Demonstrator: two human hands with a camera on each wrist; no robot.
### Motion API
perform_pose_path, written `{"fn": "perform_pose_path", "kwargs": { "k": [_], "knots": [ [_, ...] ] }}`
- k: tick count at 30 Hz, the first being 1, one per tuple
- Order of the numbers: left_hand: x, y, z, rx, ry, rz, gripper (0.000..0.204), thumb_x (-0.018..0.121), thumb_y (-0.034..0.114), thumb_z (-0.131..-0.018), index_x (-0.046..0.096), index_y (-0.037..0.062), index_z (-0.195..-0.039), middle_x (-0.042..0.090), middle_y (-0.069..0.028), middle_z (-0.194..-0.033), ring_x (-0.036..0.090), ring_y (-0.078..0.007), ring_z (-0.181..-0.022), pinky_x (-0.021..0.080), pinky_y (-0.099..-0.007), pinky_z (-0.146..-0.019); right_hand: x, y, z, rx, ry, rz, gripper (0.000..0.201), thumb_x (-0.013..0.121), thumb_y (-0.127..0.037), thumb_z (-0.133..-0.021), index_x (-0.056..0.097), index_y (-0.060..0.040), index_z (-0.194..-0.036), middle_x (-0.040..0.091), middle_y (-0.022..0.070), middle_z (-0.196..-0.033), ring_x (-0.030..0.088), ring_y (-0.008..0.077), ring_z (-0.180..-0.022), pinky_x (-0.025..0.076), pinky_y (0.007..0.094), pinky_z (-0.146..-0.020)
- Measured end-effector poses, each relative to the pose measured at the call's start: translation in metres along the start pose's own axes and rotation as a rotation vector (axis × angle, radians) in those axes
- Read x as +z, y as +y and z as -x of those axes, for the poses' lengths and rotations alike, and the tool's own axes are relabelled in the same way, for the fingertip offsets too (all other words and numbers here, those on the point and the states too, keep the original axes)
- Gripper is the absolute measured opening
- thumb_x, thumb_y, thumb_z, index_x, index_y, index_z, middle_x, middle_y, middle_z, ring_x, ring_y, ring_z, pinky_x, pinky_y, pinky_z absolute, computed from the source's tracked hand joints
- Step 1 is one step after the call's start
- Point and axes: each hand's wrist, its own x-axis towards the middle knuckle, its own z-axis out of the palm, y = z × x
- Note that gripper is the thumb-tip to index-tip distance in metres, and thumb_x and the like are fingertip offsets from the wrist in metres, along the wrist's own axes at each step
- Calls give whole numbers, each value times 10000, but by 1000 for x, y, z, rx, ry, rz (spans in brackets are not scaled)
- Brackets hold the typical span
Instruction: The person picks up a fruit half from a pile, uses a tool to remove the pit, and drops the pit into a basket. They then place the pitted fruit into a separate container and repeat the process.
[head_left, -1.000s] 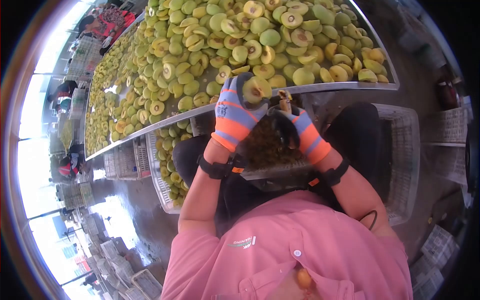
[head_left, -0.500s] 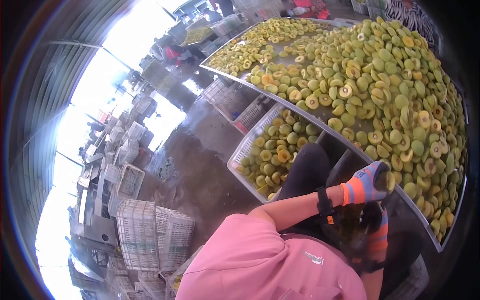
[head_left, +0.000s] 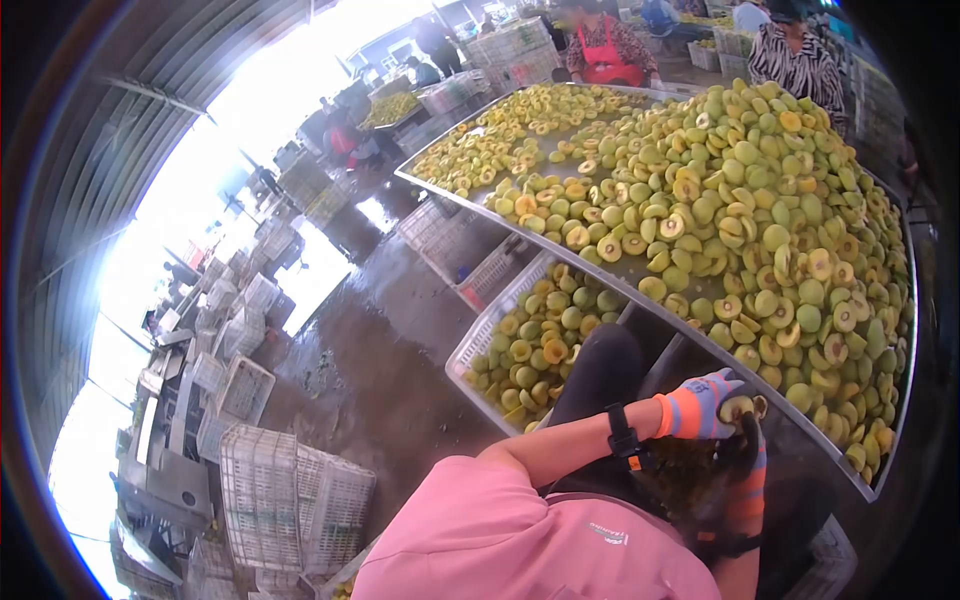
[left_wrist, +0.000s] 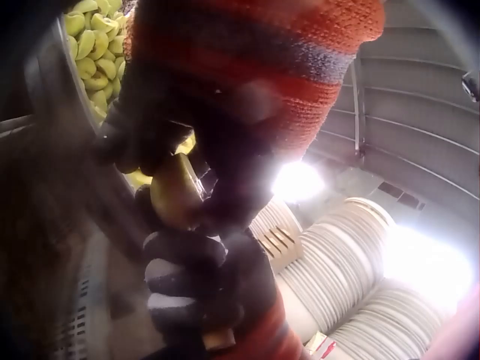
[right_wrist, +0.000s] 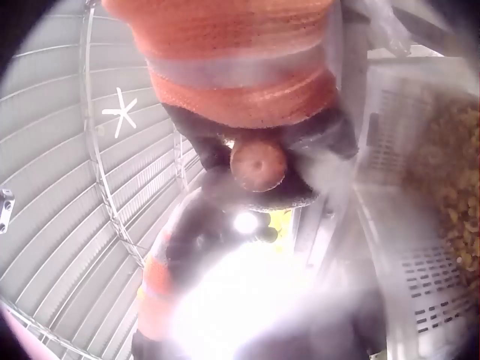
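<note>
In the head view my left hand (head_left: pixel 700 407), in a grey and orange glove, grips a green-yellow halved fruit (head_left: pixel 738 408) near the table edge. Close up in the left wrist view, the fruit half (left_wrist: pixel 176 191) sits between dark-coated fingers of both gloves. Just below it my right hand (head_left: pixel 748 485) is wrapped round a tool with a wooden handle (right_wrist: pixel 257 165), whose round end shows in the right wrist view. The tool's working end is hidden at the fruit, among the fingers.
A metal-rimmed table (head_left: pixel 640 270) bears a big heap of halved fruit (head_left: pixel 760 220). Beneath its edge stands a white crate (head_left: pixel 470 345) of fruit halves. Stacked crates (head_left: pixel 290 500) stand on the wet floor (head_left: pixel 390 370) at left. People (head_left: pixel 605 50) sit across the table.
The head view has swung to the left, so the table and hands now lie at the right. Both hands stay close together, the left still holding a fruit half.
</note>
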Motion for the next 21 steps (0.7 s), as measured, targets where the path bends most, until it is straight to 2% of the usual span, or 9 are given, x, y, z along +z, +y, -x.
{"fn": "perform_pose_path", "kwargs": {
  "k": [2,5,7,8,9,10,16,19,21],
  "knots": [
    [8,-10,-2,41,120,241,489,713,258,-748,588,53,-1174,586,-156,-1107,573,-337,-1046,477,-397,-897,14,-8,2,-40,41,59,293,556,-263,-948,588,-43,-1140,595,12,-794,554,109,-621,440,265,-531],
    [18,-19,-8,-126,110,475,420,686,213,-779,604,39,-1152,594,-159,-1109,590,-324,-1014,478,-367,-898,28,-28,5,-47,-16,249,261,630,-291,-901,623,-75,-1049,595,-17,-776,547,71,-617,409,228,-518],
    [16,-15,-7,-70,-2,417,264,648,162,-805,648,42,-1040,625,-133,-997,615,-278,-943,486,-355,-843,31,-34,8,90,-92,168,290,653,-242,-882,618,-43,-1090,640,11,-863,602,89,-730,476,241,-608],
    [18,-16,-7,-69,-69,352,227,641,152,-810,656,44,-1010,631,-123,-969,619,-267,-932,485,-355,-830,15,-8,2,7,-123,278,326,686,-169,-849,611,-29,-1134,663,37,-978,620,118,-877,508,274,-750],
    [19,-16,-8,-66,-136,285,192,634,141,-815,664,45,-979,638,-114,-941,623,-255,-922,485,-355,-818,16,-10,4,2,-147,294,321,696,-157,-841,619,-23,-1123,667,36,-983,616,116,-895,501,276,-767],
    [23,-15,-6,-73,-72,318,130,619,127,-827,669,40,-909,649,-94,-827,624,-198,-801,491,-338,-739,22,-18,9,-4,-167,309,316,705,-145,-834,628,-17,-1112,671,36,-988,612,114,-912,494,278,-783],
    [46,-25,-22,-295,104,624,158,622,182,-833,668,32,-847,667,-144,-729,629,-263,-635,494,-352,-633,40,-45,24,113,-129,241,276,682,-79,-831,639,-2,-1093,679,41,-997,610,121,-925,484,287,-809],
    [31,-23,-27,-273,-46,346,167,627,178,-833,669,19,-862,655,-103,-721,594,-167,-646,493,-321,-644,42,-49,22,54,-86,270,275,680,-71,-823,641,-3,-1087,682,49,-1001,611,125,-927,483,291,-812],
    [24,-13,-19,-154,-33,202,209,647,222,-805,671,24,-866,673,-132,-742,633,-259,-666,504,-360,-656,40,-45,21,-5,-73,345,289,692,-85,-811,640,-3,-1083,685,56,-1004,612,129,-930,482,294,-814]
  ]
}}
